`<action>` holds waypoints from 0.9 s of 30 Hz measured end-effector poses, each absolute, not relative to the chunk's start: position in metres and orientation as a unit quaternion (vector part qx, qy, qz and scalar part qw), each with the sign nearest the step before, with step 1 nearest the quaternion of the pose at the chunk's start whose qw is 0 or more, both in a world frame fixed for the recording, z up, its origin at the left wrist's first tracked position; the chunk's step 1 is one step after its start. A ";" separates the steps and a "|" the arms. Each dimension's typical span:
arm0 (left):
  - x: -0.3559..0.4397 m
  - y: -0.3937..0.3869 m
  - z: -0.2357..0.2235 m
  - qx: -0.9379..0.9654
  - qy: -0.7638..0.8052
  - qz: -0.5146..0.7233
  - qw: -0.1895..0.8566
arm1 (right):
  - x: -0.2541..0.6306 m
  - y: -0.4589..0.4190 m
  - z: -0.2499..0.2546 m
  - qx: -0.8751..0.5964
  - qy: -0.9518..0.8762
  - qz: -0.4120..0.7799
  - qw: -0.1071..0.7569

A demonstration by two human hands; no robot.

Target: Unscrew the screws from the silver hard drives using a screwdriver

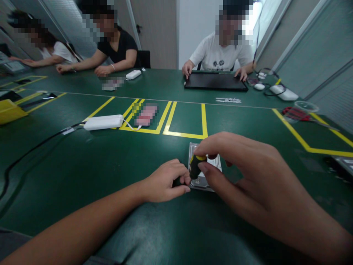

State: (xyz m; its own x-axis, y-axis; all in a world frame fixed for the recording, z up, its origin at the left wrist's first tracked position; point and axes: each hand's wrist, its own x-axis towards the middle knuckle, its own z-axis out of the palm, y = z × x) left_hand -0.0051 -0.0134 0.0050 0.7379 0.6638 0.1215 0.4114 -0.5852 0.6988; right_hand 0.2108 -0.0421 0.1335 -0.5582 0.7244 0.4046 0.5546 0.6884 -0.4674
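Note:
A silver hard drive lies flat on the green table in front of me, partly covered by my hands. My right hand pinches a short screwdriver with a black and yellow handle between thumb and fingers. The screwdriver stands slightly tilted over the drive's lower left part; its tip is hidden. With curled fingers, my left hand grips the drive's left edge, close beside the screwdriver.
Yellow tape marks rectangles on the table. A white power strip with a black cable lies left, near a pixelated pink phone. A dark device sits right. Across the table, a person holds a black panel.

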 end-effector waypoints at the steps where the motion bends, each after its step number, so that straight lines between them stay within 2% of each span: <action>1: -0.005 -0.014 0.005 0.870 0.315 0.188 0.329 | 0.210 -0.041 0.134 -0.366 -0.872 0.148 0.291; 11: -0.006 -0.012 0.004 0.887 0.311 0.168 0.299 | 0.212 -0.041 0.130 -0.374 -0.864 0.119 0.316; 19: -0.005 -0.013 0.004 0.877 0.327 0.161 0.314 | 0.211 -0.040 0.131 -0.366 -0.871 0.143 0.295; 27: -0.005 -0.012 0.005 0.877 0.321 0.153 0.322 | 0.211 -0.044 0.132 -0.365 -0.869 0.127 0.309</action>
State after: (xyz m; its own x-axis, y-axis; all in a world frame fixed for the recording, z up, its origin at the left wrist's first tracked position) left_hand -0.0051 -0.0122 0.0049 0.7464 0.6626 0.0623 0.4650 -0.5862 0.6635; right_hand 0.2112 -0.0437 0.1315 -0.5422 0.7132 0.4443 0.5566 0.7009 -0.4459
